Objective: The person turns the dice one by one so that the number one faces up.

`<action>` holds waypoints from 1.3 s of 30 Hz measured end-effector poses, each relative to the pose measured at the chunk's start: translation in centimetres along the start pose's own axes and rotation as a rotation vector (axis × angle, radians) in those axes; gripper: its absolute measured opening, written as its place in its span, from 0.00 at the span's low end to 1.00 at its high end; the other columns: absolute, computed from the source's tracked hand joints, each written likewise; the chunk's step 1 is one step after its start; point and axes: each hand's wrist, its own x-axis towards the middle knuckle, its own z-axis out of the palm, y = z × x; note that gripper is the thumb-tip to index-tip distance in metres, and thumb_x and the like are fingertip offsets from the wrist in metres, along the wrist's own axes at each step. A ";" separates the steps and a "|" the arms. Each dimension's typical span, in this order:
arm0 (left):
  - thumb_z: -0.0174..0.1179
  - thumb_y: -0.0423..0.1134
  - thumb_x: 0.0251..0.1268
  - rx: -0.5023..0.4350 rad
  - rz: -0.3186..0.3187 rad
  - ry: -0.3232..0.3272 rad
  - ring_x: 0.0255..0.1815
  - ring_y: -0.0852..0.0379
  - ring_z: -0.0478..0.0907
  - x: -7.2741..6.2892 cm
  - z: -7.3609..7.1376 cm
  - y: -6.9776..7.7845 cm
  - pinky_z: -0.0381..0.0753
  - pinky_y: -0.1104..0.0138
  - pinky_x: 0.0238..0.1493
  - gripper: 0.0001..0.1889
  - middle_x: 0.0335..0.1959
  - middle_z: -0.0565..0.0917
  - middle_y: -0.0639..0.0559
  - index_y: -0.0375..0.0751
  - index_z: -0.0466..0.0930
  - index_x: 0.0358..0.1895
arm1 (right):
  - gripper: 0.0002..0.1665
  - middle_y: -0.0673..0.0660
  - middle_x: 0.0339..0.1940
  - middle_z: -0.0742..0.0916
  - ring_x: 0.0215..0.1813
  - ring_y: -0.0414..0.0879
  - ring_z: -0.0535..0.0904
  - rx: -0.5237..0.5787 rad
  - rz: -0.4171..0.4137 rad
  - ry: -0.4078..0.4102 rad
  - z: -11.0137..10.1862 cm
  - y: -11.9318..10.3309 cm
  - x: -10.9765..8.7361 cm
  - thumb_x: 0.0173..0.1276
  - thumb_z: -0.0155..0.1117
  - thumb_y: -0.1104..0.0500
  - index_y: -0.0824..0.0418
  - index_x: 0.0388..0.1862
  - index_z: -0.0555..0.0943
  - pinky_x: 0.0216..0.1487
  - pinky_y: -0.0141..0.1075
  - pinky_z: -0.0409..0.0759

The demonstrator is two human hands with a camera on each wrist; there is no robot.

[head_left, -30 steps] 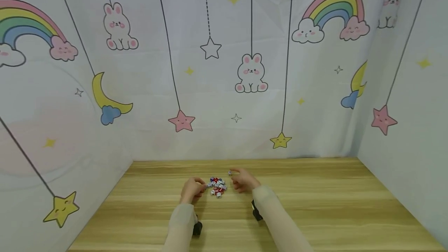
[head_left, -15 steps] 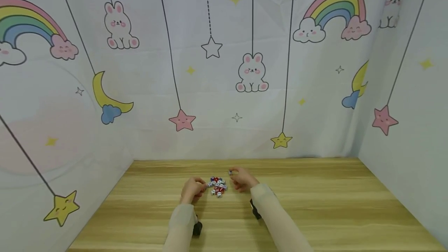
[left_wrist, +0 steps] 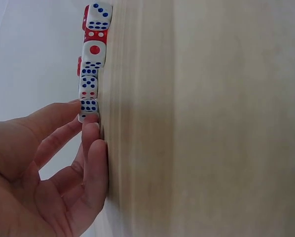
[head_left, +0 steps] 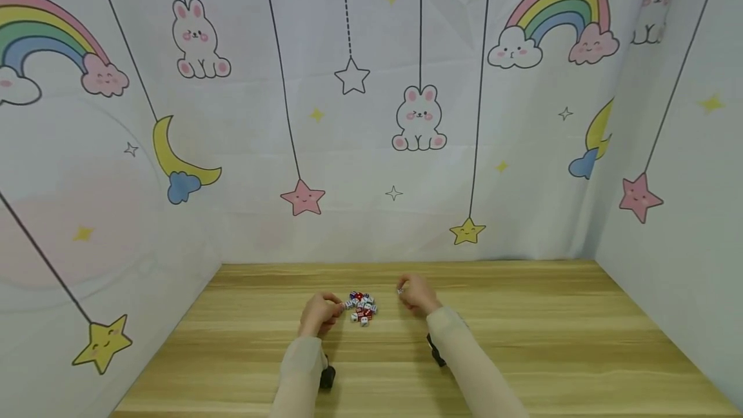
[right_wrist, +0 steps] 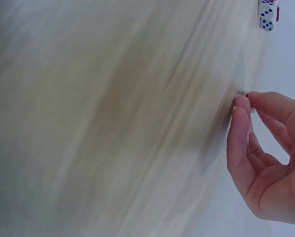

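Note:
A small pile of white and red dice (head_left: 362, 306) lies on the wooden table between the hands. At its left side my left hand (head_left: 318, 315) holds a white die (left_wrist: 89, 104) between thumb and fingertips; in the left wrist view this die touches the others in a row. To the right of the pile, and apart from it, my right hand (head_left: 419, 293) pinches another die (head_left: 400, 291). Its fingertips hide most of that die in the right wrist view, where two white dice (right_wrist: 267, 15) of the pile show at the top right.
The wood-grain table (head_left: 551, 340) meets a pale cloth backdrop (head_left: 360, 237) at the back, printed with rabbits, stars and rainbows. Similar walls stand at left and right. A dark wrist camera (head_left: 327, 377) sits under the left sleeve.
My right hand has moved right, away from the pile, carrying its die with it. The left hand stays at the pile's left side. The head view has shifted slightly.

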 end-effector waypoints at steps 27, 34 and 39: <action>0.59 0.38 0.57 0.000 -0.001 -0.017 0.15 0.61 0.69 0.3 0.0 -0.1 0.68 0.71 0.14 0.09 0.19 0.80 0.50 0.37 0.80 0.37 | 0.09 0.52 0.15 0.78 0.15 0.38 0.69 0.275 0.071 -0.106 -1.8 2.2 -1.6 0.58 0.61 0.65 0.69 0.36 0.80 0.14 0.28 0.69; 0.58 0.38 0.58 -0.018 0.005 -0.041 0.14 0.61 0.68 0.1 -0.1 0.0 0.66 0.72 0.13 0.09 0.19 0.80 0.49 0.36 0.80 0.38 | 0.10 0.51 0.15 0.74 0.15 0.40 0.68 0.360 0.119 -0.080 -1.6 2.8 -1.4 0.62 0.56 0.62 0.67 0.40 0.78 0.14 0.29 0.68; 0.58 0.39 0.57 -0.024 0.004 -0.042 0.14 0.61 0.68 0.0 -0.1 -0.1 0.67 0.71 0.13 0.10 0.19 0.80 0.49 0.36 0.79 0.37 | 0.08 0.52 0.11 0.73 0.12 0.39 0.64 0.307 0.042 -0.077 -1.4 2.3 -1.8 0.58 0.60 0.63 0.66 0.36 0.76 0.11 0.28 0.64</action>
